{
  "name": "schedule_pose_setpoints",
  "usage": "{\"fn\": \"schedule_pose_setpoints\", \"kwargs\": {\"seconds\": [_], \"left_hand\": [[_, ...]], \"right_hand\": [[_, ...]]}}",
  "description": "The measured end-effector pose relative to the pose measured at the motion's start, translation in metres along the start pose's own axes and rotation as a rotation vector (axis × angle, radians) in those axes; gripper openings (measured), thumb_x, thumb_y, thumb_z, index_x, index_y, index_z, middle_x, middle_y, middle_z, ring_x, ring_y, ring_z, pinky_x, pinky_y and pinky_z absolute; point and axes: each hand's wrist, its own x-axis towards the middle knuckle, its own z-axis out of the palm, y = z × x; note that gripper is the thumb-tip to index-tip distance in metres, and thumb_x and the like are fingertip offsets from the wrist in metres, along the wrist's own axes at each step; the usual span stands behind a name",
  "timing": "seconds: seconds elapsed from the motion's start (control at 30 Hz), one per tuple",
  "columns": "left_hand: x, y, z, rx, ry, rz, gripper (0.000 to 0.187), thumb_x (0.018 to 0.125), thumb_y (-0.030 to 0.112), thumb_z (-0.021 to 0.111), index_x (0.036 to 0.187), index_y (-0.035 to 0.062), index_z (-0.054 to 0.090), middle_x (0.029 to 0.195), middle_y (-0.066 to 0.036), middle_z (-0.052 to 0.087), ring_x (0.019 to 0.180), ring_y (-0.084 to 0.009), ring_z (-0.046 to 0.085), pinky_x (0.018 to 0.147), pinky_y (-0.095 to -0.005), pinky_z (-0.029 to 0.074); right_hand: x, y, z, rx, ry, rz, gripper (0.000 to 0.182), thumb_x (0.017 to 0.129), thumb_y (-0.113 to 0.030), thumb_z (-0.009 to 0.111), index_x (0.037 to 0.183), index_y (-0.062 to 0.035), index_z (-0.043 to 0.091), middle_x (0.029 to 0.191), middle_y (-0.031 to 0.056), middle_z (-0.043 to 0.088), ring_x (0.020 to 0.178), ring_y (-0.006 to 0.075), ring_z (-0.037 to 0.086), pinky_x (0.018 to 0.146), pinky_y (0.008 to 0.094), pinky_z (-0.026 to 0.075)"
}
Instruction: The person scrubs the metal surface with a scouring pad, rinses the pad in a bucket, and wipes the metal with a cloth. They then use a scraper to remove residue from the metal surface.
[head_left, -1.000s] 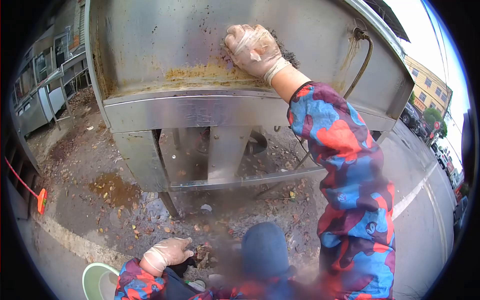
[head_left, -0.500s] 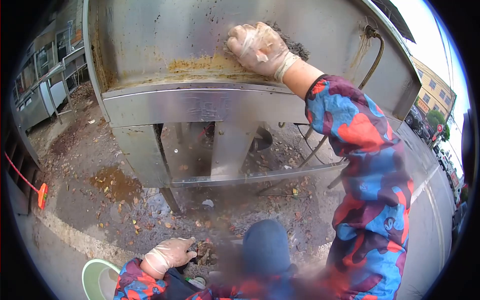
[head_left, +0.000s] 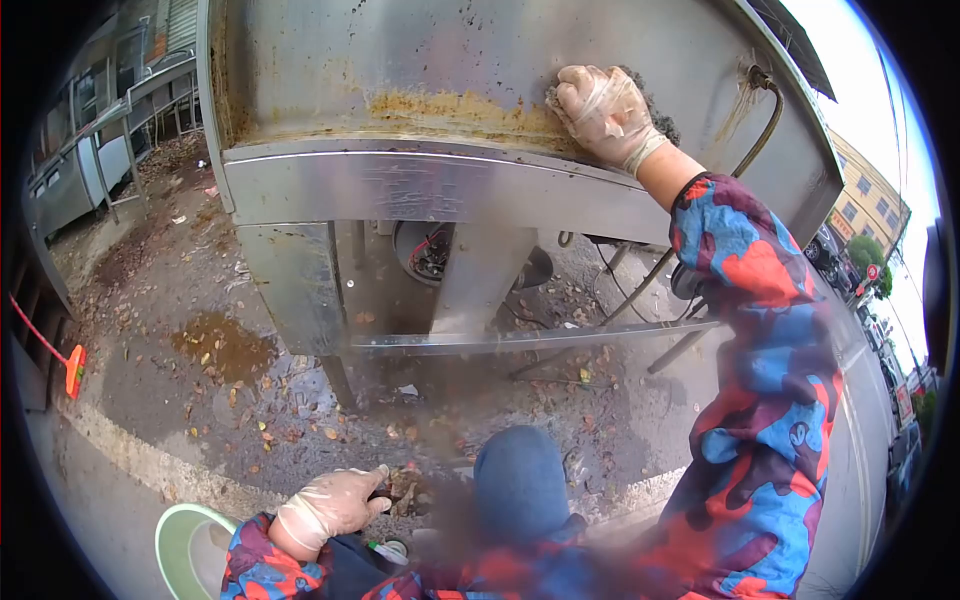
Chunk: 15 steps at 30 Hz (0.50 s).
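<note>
My right hand, in a thin clear glove, is closed around a grey, wiry steel wool scourer. It presses the scourer against the upright stainless steel panel, just right of a brown, rusty-looking stain along the panel's lower edge. Much of the scourer is hidden behind the hand. Low on the left, my left hand wears a similar glove and holds nothing visible. Its thumb and forefinger are stretched out with a gap between them, close to my bent knee.
A pale green bucket stands beside my left hand. Under the steel unit run a crossbar and legs, with a round metal container behind. A hose hangs at the right. Leaves and a brown puddle cover the ground.
My right hand has slid right along the panel with the scourer, exposing more of the stain. The whole view has shifted slightly. My left hand stays near the knee.
</note>
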Motion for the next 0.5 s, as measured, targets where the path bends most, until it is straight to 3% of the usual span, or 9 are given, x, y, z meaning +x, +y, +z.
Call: {"fn": "schedule_pose_setpoints", "kwargs": {"seconds": [0.13, 0.2, 0.23, 0.33, 0.4, 0.5], "left_hand": [[0.004, -0.001, 0.005, 0.012, -0.013, -0.022, 0.052, 0.09, 0.033, 0.055, 0.13, 0.0002, 0.047, 0.106, -0.025, 0.063, 0.104, -0.0413, 0.058, 0.088, -0.0468, 0.046], [0.014, -0.004, 0.007, 0.012, 0.012, -0.009, 0.053, 0.09, 0.033, 0.056, 0.131, 0.0001, 0.046, 0.11, -0.025, 0.063, 0.106, -0.0409, 0.058, 0.089, -0.0463, 0.046], [0.019, -0.007, 0.01, 0.019, 0.01, -0.025, 0.053, 0.09, 0.033, 0.056, 0.131, 0.0001, 0.046, 0.11, -0.025, 0.063, 0.106, -0.0409, 0.058, 0.089, -0.0463, 0.046], [0.032, -0.002, 0.01, 0.061, 0.029, -0.043, 0.054, 0.09, 0.033, 0.057, 0.131, -0.0002, 0.047, 0.112, -0.025, 0.062, 0.108, -0.0402, 0.057, 0.091, -0.0459, 0.046], [0.03, 0.001, 0.01, 0.065, 0.038, -0.036, 0.055, 0.091, 0.034, 0.055, 0.133, -0.0005, 0.046, 0.115, -0.025, 0.061, 0.109, -0.0402, 0.057, 0.092, -0.0449, 0.045], [0.021, 0.007, 0.005, 0.048, -0.018, -0.026, 0.057, 0.092, 0.036, 0.054, 0.135, -0.0009, 0.045, 0.118, -0.025, 0.06, 0.11, -0.0403, 0.056, 0.093, -0.044, 0.045]], "right_hand": [[0.048, -0.019, -0.004, 0.002, 0.02, -0.08, 0.012, 0.082, -0.018, 0.054, 0.09, -0.011, 0.06, 0.092, 0.0064, 0.058, 0.088, 0.0227, 0.063, 0.075, 0.0353, 0.05], [0.086, -0.041, -0.012, 0.048, 0.136, -0.131, 0.014, 0.083, -0.017, 0.052, 0.093, -0.0106, 0.059, 0.088, 0.0068, 0.057, 0.084, 0.0227, 0.063, 0.073, 0.0354, 0.051], [0.097, -0.048, -0.014, 0.02, 0.109, -0.138, 0.01, 0.08, -0.017, 0.054, 0.087, -0.0107, 0.057, 0.091, 0.0066, 0.057, 0.09, 0.0221, 0.061, 0.076, 0.0357, 0.049], [0.085, -0.037, -0.014, 0.077, 0.175, -0.153, 0.009, 0.08, -0.018, 0.054, 0.085, -0.0106, 0.057, 0.09, 0.0062, 0.056, 0.089, 0.0222, 0.061, 0.075, 0.0357, 0.049], [0.052, -0.018, -0.013, 0.026, 0.015, -0.183, 0.016, 0.082, -0.018, 0.052, 0.094, -0.0092, 0.059, 0.089, 0.008, 0.058, 0.085, 0.0237, 0.063, 0.072, 0.0366, 0.051], [0.002, -0.002, -0.008, 0.014, -0.138, -0.157, 0.017, 0.082, -0.016, 0.054, 0.093, -0.0077, 0.062, 0.094, 0.0083, 0.059, 0.089, 0.0241, 0.063, 0.074, 0.0357, 0.051]]}}
